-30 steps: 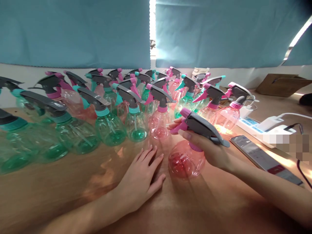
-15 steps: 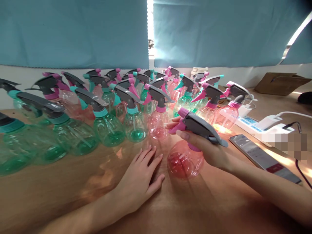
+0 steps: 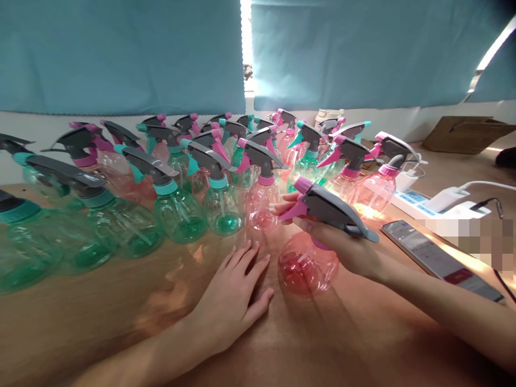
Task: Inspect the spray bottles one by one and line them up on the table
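- nearest spray bottle (image 3: 308,263): translucent red-pink, pink trigger, grey lever
- leftward bottles (image 3: 179,212): clear green, turquoise collars, grey tops
- counter (image 3: 250,357): warm brown
- blinds (image 3: 121,54): plain dusty blue
- power strip (image 3: 415,202): white, blue patches

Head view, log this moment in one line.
right hand: holding pink spray bottle; left hand: flat on table; green, pink spray bottles: beyond

1. Two big flat teal-blue fabric blinds, left (image 3: 121,54) and right (image 3: 355,54), cover most of the far side, plus a slice of a third at far right.
2. Super bright daylight coming through the narrow vertical gap (image 3: 247,37) between the two, and a slanted gap (image 3: 494,51) over on the right.
3. Plain white wall (image 3: 407,122) under the blinds.
4. Brown wood-look tabletop (image 3: 100,306) up front, with warm orangey light patches (image 3: 165,301) near left.
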The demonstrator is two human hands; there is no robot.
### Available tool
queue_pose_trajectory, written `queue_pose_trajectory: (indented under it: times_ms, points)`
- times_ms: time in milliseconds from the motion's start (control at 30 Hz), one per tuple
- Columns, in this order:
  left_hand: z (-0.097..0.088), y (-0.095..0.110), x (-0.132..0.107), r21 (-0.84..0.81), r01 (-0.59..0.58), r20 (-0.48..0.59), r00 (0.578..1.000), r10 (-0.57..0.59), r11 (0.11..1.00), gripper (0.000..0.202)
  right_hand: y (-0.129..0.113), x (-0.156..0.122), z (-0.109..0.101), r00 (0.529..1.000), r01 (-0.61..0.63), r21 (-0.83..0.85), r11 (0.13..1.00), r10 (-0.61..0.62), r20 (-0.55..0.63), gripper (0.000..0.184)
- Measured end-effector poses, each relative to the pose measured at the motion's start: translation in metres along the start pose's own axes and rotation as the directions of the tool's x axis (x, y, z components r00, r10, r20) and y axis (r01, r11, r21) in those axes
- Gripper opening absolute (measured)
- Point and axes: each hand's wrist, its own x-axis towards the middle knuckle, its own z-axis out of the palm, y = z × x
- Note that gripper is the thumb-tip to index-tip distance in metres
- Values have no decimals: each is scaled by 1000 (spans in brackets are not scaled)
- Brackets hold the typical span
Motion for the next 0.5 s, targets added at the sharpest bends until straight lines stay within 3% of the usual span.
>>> queue_pose_trajectory:
  times_ms: [233,500]
  points:
    - [-5,2,1,2,8,18,1000,-8,1000,50,-2,3,-2,984,156,-38,987,-152,88,23]
    - [-4,1,2,12,-4,9,1000,4,1000,49,1,3,-2,995,86,-132,988,-78,63,34]
